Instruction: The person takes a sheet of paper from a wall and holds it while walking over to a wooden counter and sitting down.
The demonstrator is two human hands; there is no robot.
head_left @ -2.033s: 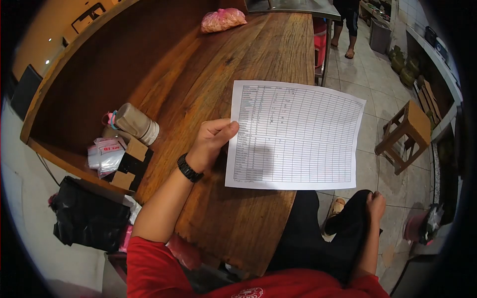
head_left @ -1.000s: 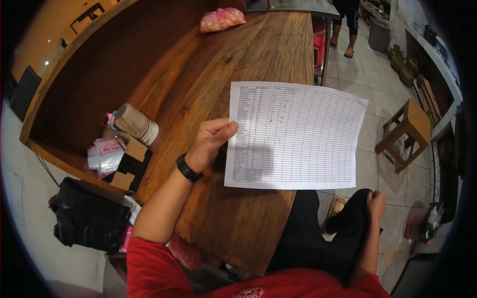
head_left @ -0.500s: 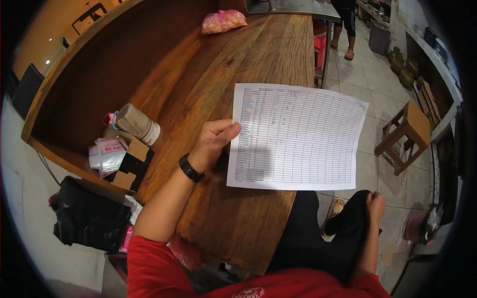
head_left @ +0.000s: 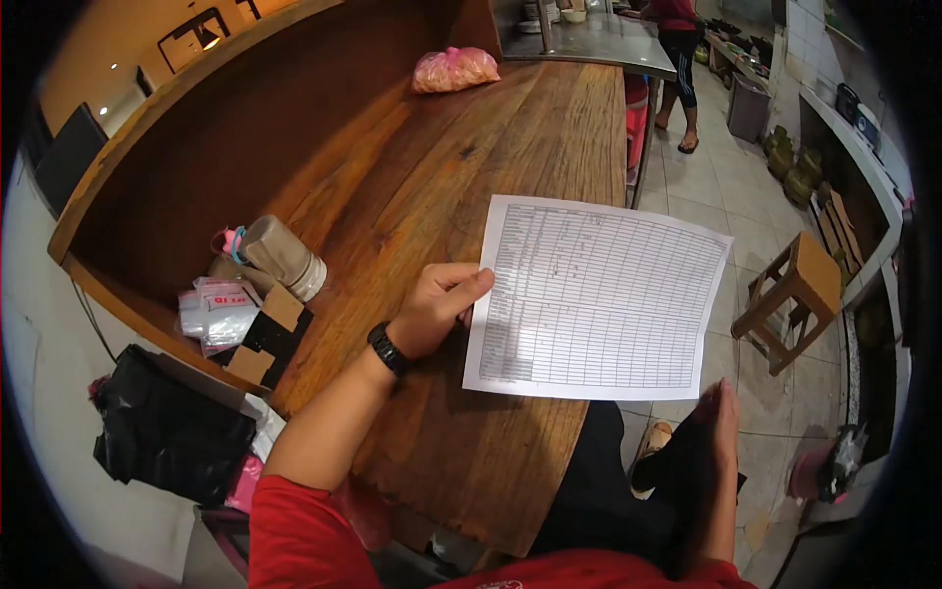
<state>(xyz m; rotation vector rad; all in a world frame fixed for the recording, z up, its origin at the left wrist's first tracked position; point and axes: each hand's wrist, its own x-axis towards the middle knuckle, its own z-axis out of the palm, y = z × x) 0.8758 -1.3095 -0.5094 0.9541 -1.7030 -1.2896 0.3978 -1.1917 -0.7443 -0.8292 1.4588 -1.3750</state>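
Note:
My left hand pinches the left edge of a printed sheet of paper, thumb on top. The sheet bears a table of rows and columns, with a few small marks in its upper part. It is held tilted over the right edge of the wooden counter, and its lower edge bows slightly. A dark watch is on my left wrist. Beside my right knee, just below the sheet's lower right corner, my right hand is seen edge-on with its fingers stretched out, holding nothing visible.
On the counter are a tied bag of pinkish food, a cloudy jar and plastic packets. A brown stool stands on the tiled floor at right. Another person stands by the metal table at the back.
My right hand has lifted off my knee toward the sheet's lower right corner, its fingers straightening. The sheet and left hand sit slightly lower and further right in view, as the view itself has shifted.

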